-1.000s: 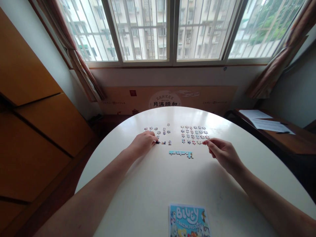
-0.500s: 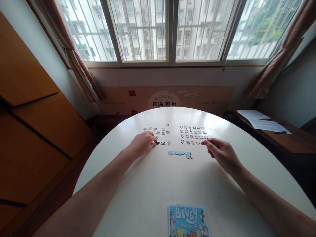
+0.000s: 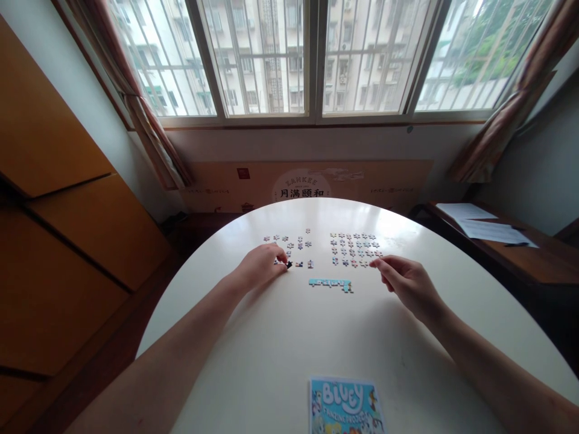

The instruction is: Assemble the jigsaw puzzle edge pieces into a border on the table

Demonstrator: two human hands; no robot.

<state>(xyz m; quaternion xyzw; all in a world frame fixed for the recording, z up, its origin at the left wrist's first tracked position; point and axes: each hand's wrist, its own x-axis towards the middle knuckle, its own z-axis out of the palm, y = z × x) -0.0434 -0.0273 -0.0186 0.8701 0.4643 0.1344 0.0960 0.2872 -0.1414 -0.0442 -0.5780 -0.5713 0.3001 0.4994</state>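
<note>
My left hand [image 3: 262, 264] is at the left group of loose jigsaw pieces, thumb and fingertip closed on a dark jigsaw piece [image 3: 289, 264] low over the tabletop. Just right of it lie a small dark-and-tan piece [image 3: 299, 264] and another piece [image 3: 310, 264]. My right hand [image 3: 404, 277] is pinched at the lower right corner of the right-hand rows of pieces [image 3: 350, 244]; a small piece seems to be at its fingertips, mostly hidden. Between the hands, nearer me, is a joined light-blue strip of pieces [image 3: 329, 283] with a short downward part at its right end.
A blue "Bluey" picture sheet [image 3: 346, 407] lies at the near edge of the round white table [image 3: 280, 343]. Papers [image 3: 491, 229] and pens rest on a brown side table at right. A barred window and curtains are beyond, wooden cabinets at left.
My left fingers have shifted slightly, and more of the dark piece shows at their tips. My right hand stays nearly still. The whole view has tilted a little.
</note>
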